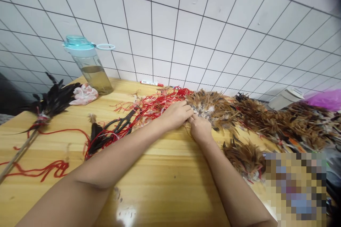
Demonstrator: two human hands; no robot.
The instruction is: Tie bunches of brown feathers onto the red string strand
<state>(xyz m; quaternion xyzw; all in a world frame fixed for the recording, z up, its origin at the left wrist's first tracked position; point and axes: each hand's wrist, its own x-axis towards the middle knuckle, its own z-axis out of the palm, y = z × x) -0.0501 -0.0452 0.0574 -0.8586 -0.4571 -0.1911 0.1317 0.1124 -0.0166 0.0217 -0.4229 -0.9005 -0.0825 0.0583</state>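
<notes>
White tiles with dark grout lines form the wall behind a honey-coloured wooden desk, and your work runs along the desk's far half. Your 2 hands are together at its centre: your left hand and right hand meet knuckle to knuckle, fingertips pinched in at the near edge of a brown feather strip. Exactly what the fingers grip is hidden, but they sit where the feathers meet a tangle of red string. That tangle spreads to the left, while the strip stretches right, apparently laid out lengthwise so each part stays separate and reachable. A loose brown feather clump lies just below it, near your right hand.

Black-handled scissors rest among the strings, close to your left hand, probably kept there for quick reach. Farther left lie a black feather bunch on a stick and loose red yarn. A water bottle with a turquoise lid and a red marker sit back by the wall, away from the feathers.
</notes>
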